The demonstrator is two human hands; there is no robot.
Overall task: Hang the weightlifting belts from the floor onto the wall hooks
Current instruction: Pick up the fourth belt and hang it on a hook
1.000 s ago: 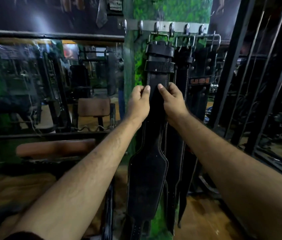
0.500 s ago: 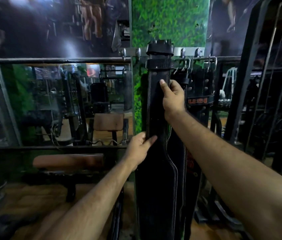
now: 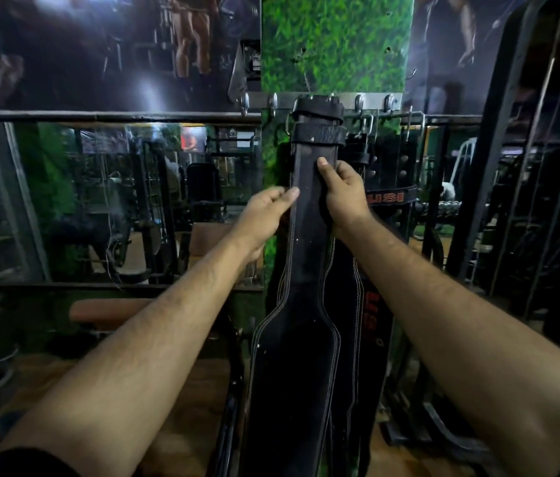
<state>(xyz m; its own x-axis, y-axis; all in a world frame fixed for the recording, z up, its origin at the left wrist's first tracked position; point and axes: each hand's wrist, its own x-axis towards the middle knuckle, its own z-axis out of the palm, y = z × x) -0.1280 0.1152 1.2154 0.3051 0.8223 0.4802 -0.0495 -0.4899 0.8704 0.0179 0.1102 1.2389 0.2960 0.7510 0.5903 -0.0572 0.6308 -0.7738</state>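
A long black leather belt (image 3: 306, 256) with white stitching hangs straight down in front of a green pillar, its buckle end up at the metal hook rail (image 3: 371, 99). My right hand (image 3: 344, 191) grips its narrow strap from the right, thumb on the front. At the strap's left edge my left hand (image 3: 264, 215) touches it with its fingertips, fingers pinched. Whether the buckle sits on a hook is hidden. Behind it hang other dark belts, one (image 3: 388, 197) with red lettering.
A glass partition (image 3: 106, 201) with a metal rail runs left of the pillar, with gym machines behind it. A padded bench (image 3: 106, 313) stands low on the left. Black steel rack frames (image 3: 498, 166) rise on the right. The floor below is wooden.
My left hand rose from the belt's wide part back up to the narrow strap beside my right hand. The belt's buckle end has stayed up at the hook rail since half a second ago.
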